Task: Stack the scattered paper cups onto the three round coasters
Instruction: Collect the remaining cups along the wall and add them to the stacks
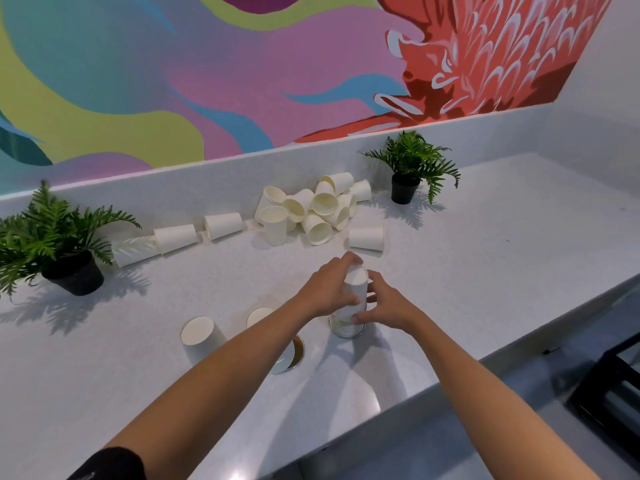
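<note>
A tall stack of upturned white paper cups stands at the right of the row, its coaster hidden beneath. My left hand grips the top cup of that stack from the left. My right hand holds the stack lower down from the right. One upturned cup stands at the left. A middle stack sits on a brown round coaster, partly hidden by my left forearm. A heap of loose cups lies by the back wall.
A row of lying cups trails left of the heap, and a single cup lies just behind my hands. Two potted ferns stand on the white counter: one at the left, one at the back right. The counter's front edge runs diagonally at lower right.
</note>
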Available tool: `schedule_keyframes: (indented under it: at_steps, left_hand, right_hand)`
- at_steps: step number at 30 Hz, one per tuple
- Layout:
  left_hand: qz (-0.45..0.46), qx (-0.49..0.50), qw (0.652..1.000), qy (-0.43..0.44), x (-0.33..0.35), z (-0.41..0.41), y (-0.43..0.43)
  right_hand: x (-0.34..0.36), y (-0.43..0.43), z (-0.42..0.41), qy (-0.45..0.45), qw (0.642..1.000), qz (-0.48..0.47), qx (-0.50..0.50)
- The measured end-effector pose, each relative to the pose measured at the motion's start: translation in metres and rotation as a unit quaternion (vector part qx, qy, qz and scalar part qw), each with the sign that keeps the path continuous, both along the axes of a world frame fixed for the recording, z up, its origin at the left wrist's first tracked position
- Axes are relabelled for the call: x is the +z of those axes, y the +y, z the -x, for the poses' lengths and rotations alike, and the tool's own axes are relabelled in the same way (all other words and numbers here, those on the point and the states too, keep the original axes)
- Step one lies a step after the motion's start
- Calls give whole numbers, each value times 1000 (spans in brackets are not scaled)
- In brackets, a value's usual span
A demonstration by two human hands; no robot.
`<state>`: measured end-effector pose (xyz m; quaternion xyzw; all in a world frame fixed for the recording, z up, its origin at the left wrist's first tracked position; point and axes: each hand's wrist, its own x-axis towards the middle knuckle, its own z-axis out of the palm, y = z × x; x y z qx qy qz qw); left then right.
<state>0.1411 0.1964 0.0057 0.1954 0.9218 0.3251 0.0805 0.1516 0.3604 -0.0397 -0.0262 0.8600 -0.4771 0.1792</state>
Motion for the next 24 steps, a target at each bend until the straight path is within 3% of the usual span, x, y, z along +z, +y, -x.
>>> schedule_keyframes:
  at_steps: [10,16,21,24]
  left_hand:
    - [-1,2,999,-43,5,2,-5]
    - [64,-30,993,-93,16,14,-27]
    - [90,15,993,-81,21,39,-59]
    - [106,48,991,-63,20,59,-73]
  right_hand:
    - [10,-8,13,38,994,-92,49]
    - [25,10,51,-21,956,-263,125]
    - [36,15,96,49,952,-294,76]
    - [34,7,119,105,923,-365,67]
